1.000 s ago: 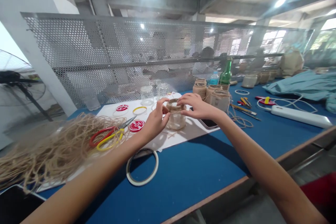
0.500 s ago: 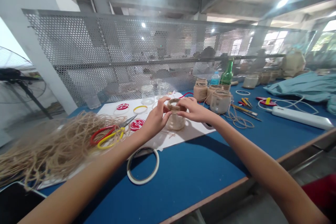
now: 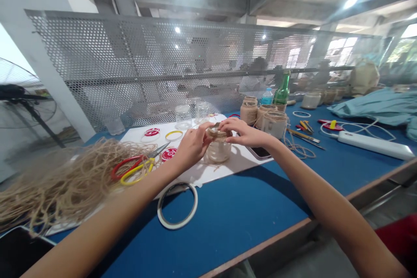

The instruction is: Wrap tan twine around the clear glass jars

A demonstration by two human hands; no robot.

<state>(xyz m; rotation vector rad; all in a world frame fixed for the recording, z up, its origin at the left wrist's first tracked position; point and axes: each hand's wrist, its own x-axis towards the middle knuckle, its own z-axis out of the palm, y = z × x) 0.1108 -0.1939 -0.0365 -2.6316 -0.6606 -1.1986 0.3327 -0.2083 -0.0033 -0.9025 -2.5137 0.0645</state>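
A glass jar [image 3: 217, 152] with brown twine around its neck stands on a white sheet [image 3: 208, 177]. My left hand [image 3: 195, 142] grips the twine-wrapped neck from the left, its fingers closed against the rim. From the right, my right hand [image 3: 240, 132] has its fingers curled over the same rim, with the thumb lower on the neck. My fingers hide part of the jar's mouth. Left of my hands lie scissors [image 3: 137, 169] with red and yellow handles, beside a heap of loose twine [image 3: 74, 178]. A red tape spool [image 3: 168, 154] is near my left wrist.
A white tape roll [image 3: 177, 206] lies on the blue table [image 3: 241, 221]. Twine-wrapped jars [image 3: 249, 112], a green bottle [image 3: 282, 91] and a power strip [image 3: 374, 145] are on the right. Clear jars [image 3: 183, 117] stand behind my hands, before a perforated metal screen [image 3: 156, 65].
My left hand has turned, its fingers closing further around the jar's neck. My right hand has shifted slightly right along the rim. More of the phone behind my right wrist shows.
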